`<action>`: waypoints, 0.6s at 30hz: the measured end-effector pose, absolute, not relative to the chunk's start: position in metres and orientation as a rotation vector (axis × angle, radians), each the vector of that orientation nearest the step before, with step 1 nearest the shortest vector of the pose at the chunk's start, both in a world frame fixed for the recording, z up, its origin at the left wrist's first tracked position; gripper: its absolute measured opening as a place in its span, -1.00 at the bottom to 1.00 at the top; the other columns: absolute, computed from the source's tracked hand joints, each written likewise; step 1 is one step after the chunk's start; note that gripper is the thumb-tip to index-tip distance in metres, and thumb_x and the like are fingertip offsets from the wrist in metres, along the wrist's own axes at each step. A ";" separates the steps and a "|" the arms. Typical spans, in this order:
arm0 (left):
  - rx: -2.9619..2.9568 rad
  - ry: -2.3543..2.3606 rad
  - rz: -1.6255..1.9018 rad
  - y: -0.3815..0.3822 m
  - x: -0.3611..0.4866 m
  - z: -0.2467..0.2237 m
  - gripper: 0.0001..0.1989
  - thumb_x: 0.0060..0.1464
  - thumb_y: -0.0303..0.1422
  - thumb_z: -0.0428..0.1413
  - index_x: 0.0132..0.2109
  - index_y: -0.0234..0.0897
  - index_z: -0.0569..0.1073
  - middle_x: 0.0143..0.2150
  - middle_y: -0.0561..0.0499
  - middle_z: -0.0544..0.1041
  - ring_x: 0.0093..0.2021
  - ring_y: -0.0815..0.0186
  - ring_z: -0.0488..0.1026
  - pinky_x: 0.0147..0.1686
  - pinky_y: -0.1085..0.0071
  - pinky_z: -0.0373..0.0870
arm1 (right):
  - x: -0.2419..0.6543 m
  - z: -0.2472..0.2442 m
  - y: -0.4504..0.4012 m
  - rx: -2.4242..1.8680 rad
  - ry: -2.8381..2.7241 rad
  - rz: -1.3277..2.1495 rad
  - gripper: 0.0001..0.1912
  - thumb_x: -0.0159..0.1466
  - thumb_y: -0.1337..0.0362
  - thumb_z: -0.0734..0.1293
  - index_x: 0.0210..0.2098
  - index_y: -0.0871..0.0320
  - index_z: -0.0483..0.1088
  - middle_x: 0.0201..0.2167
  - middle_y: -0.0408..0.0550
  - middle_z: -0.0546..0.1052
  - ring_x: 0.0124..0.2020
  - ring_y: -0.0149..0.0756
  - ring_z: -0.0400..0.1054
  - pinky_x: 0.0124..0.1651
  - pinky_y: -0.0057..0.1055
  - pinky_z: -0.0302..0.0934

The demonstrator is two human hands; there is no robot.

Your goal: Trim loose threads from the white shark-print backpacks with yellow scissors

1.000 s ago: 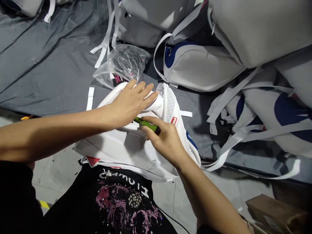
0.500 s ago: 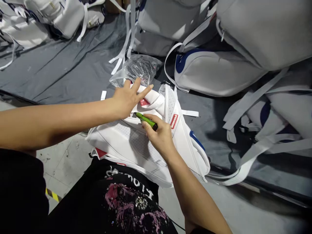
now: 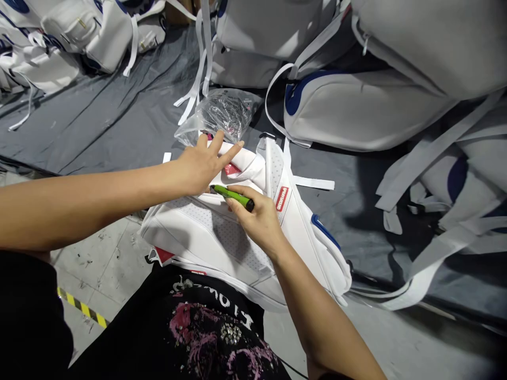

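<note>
A white backpack (image 3: 222, 232) with dotted mesh panels and red labels lies in front of me, its near edge against my shirt. My left hand (image 3: 204, 163) rests on the backpack's upper part with its fingers spread, pressing on the white fabric; its thumb is hidden. In my right hand (image 3: 257, 216) is a slim green pen-shaped tool with black ends (image 3: 233, 196). The tool's tip points left and meets the fabric right beside my left hand. Whether the tip is a blade or a nib I cannot make out.
A clear plastic bag (image 3: 225, 111) with dark contents lies just beyond the backpack. Large grey-white backpacks (image 3: 364, 111) stand at the back and right, with loose straps (image 3: 428, 264) hanging down. More white bags (image 3: 79, 37) sit at far left on the dark table cover (image 3: 99, 116).
The tool's tip has shifted slightly left along the fabric, and the tool lies flatter. The left hand keeps its place on the backpack. The view has moved a little.
</note>
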State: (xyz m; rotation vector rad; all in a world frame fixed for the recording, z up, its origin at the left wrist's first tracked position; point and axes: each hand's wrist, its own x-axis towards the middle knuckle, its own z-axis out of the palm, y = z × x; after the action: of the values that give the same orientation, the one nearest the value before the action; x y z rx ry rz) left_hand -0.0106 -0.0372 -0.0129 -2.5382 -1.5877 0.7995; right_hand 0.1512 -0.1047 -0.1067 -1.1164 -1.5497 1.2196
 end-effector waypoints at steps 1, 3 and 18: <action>-2.527 -1.600 0.804 -0.037 -0.009 -0.014 0.27 0.03 -0.13 0.30 0.48 -0.08 -0.53 0.52 -0.36 -0.37 0.36 -0.42 -0.04 0.16 -0.06 0.30 | 0.149 -0.107 -0.103 -1.110 -1.533 1.237 -0.65 0.27 0.19 0.35 0.00 0.20 0.54 -0.21 0.00 0.63 -0.24 -0.24 0.49 -0.21 -0.28 0.39; -2.503 -1.622 0.818 -0.037 -0.006 -0.015 0.27 0.03 -0.13 0.31 0.47 -0.06 -0.54 0.51 -0.36 -0.38 0.36 -0.42 -0.03 0.16 -0.06 0.31 | 0.146 -0.108 -0.101 -1.105 -1.515 1.259 -0.64 0.26 0.18 0.35 -0.01 0.21 0.53 -0.22 0.01 0.63 -0.24 -0.23 0.50 -0.21 -0.28 0.38; -2.627 -1.648 0.860 -0.027 -0.015 -0.005 0.24 0.01 -0.26 0.26 0.47 0.05 -0.54 0.54 -0.22 -0.34 0.40 -0.29 -0.04 0.22 -0.01 0.27 | 0.157 -0.092 -0.110 -1.234 -1.711 1.154 -0.64 0.30 0.19 0.30 0.00 0.21 0.55 -0.26 0.01 0.64 -0.46 -0.34 0.36 -0.35 -0.34 0.22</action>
State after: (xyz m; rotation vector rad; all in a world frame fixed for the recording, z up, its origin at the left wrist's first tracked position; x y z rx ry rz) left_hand -0.0146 -0.0271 -0.0054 -2.6271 -1.6478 0.8602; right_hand 0.1572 -0.1096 -0.0923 -1.2339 -1.7108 1.1543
